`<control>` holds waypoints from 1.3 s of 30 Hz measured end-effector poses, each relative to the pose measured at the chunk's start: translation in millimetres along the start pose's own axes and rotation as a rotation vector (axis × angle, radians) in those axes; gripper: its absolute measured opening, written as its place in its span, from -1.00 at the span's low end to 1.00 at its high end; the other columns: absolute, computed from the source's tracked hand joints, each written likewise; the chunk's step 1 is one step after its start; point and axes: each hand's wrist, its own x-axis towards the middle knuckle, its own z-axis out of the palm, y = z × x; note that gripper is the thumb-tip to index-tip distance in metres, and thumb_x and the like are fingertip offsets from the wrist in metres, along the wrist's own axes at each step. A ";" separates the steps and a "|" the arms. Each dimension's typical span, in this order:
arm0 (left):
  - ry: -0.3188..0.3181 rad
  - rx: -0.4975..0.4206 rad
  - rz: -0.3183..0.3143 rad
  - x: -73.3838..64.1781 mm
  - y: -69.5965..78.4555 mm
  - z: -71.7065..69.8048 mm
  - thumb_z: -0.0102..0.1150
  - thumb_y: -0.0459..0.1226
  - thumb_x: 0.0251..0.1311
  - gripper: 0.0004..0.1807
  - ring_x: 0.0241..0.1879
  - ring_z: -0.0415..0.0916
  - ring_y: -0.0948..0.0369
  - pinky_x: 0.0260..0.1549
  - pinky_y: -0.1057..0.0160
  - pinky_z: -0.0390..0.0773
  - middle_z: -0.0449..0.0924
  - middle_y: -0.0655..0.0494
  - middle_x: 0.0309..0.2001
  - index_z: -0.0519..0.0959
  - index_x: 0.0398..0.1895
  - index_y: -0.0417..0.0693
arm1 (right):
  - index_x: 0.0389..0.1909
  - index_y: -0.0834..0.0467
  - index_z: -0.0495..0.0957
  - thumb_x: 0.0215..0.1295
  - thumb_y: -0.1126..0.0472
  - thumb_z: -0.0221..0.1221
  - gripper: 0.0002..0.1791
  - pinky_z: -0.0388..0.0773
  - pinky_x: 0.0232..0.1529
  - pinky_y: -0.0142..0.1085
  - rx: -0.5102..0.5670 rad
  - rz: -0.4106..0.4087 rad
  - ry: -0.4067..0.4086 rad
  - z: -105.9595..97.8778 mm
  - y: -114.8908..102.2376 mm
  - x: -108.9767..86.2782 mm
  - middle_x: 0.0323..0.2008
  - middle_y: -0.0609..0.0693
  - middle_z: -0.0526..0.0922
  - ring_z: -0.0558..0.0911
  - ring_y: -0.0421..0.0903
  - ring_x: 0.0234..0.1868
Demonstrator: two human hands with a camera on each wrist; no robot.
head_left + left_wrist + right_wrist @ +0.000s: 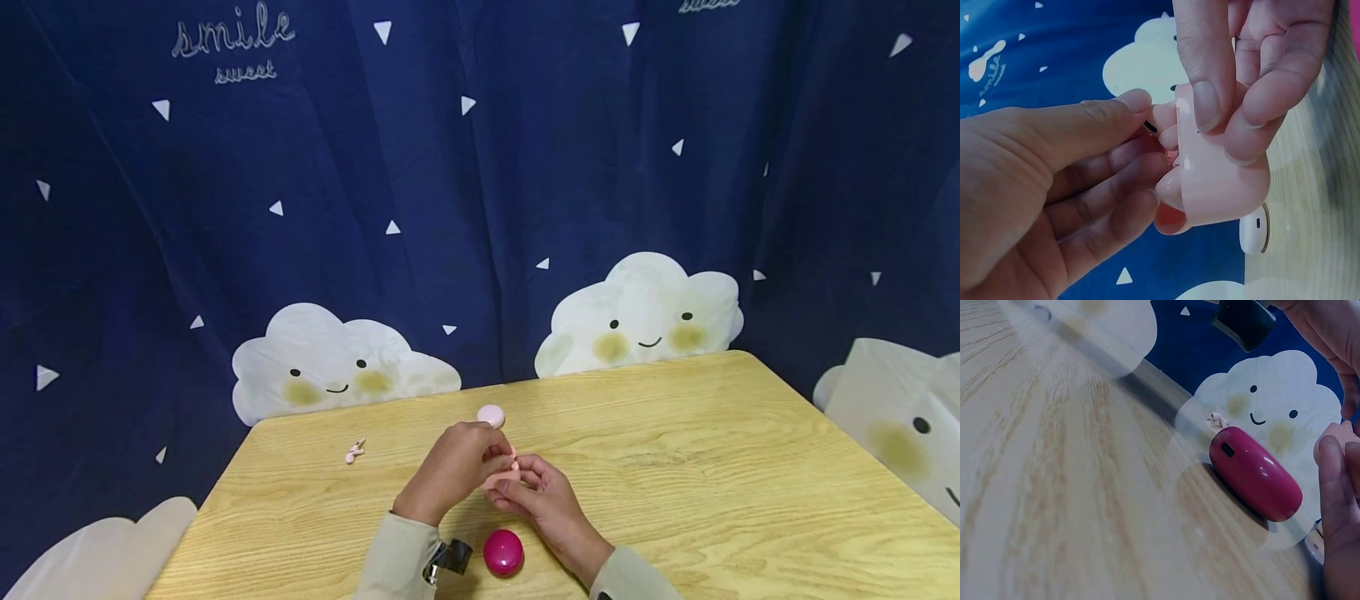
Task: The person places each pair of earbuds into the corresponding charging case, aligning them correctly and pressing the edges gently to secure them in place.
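Note:
My right hand [543,504] grips a pale pink earbud case [1222,175] between thumb and fingers, its lid open toward my left hand. With thumb and fingertips my left hand [1079,181] pinches a pink earbud [1163,119] at the case's mouth. A second earbud [1173,188] shows lower in the opening, right by the left fingertips. In the head view both hands meet over the table and mostly cover the case.
A glossy magenta case [503,553] lies on the wooden table [712,467], close in front of the hands. Behind them is a round pale pink case [491,416]. Small pale pink earbuds [355,451] lie at the left. A blue curtain [487,167] hangs behind the table.

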 end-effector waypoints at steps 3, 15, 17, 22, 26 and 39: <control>0.001 0.000 -0.002 0.1 -0.4 0.0 0.42 -0.26 0.05 -0.95 -0.48 0.46 0.44 -0.43 0.46 0.48 0.60 0.28 -0.48 0.71 -0.46 0.00 | 0.05 0.39 0.32 0.21 0.32 0.29 -0.52 0.61 -0.09 -0.22 -0.001 -0.005 -0.001 0.1 -0.2 0.3 -0.12 0.19 0.64 0.70 0.01 -0.14; -0.001 0.002 -0.005 -0.4 -1.2 0.5 0.41 -0.25 0.06 -0.95 -0.47 0.46 0.43 -0.41 0.44 0.48 0.60 0.28 -0.48 0.70 -0.45 0.01 | 0.05 0.39 0.33 0.20 0.32 0.29 -0.53 0.61 -0.10 -0.23 0.008 -0.005 0.000 0.1 0.5 1.0 -0.14 0.17 0.64 0.70 0.01 -0.15; 0.001 0.000 -0.003 -0.4 -1.2 0.6 0.41 -0.25 0.06 -0.95 -0.47 0.46 0.43 -0.41 0.45 0.48 0.60 0.28 -0.48 0.70 -0.46 0.01 | 0.05 0.39 0.33 0.21 0.33 0.29 -0.53 0.61 -0.10 -0.23 0.009 -0.004 -0.001 0.1 0.6 0.9 -0.14 0.17 0.64 0.70 0.01 -0.15; 0.012 -0.002 0.004 -0.3 -0.9 0.1 0.40 -0.25 0.06 -0.95 -0.48 0.45 0.44 -0.43 0.46 0.47 0.59 0.30 -0.48 0.71 -0.46 0.01 | 0.05 0.38 0.32 0.21 0.32 0.29 -0.53 0.61 -0.09 -0.22 0.008 -0.005 -0.003 -0.2 1.2 1.1 -0.13 0.17 0.64 0.70 0.01 -0.15; 0.025 0.003 -0.001 -1.2 -0.9 -2.2 0.39 -0.23 0.08 -0.95 -0.50 0.42 0.44 -0.45 0.45 0.45 0.57 0.32 -0.50 0.70 -0.46 0.04 | 0.07 0.40 0.31 0.22 0.31 0.28 -0.51 0.61 -0.08 -0.22 0.001 -0.001 0.001 -0.2 1.2 0.8 -0.12 0.18 0.63 0.70 0.01 -0.14; 0.038 -0.013 -0.040 -2.3 -3.4 -9.8 0.36 -0.17 0.12 -0.92 -0.53 0.41 0.41 -0.49 0.44 0.41 0.54 0.35 -0.53 0.69 -0.46 0.08 | 0.10 0.42 0.29 0.22 0.35 0.26 -0.50 0.61 -0.08 -0.23 0.005 -0.001 0.001 -1.2 1.9 1.1 -0.09 0.17 0.61 0.69 -0.01 -0.14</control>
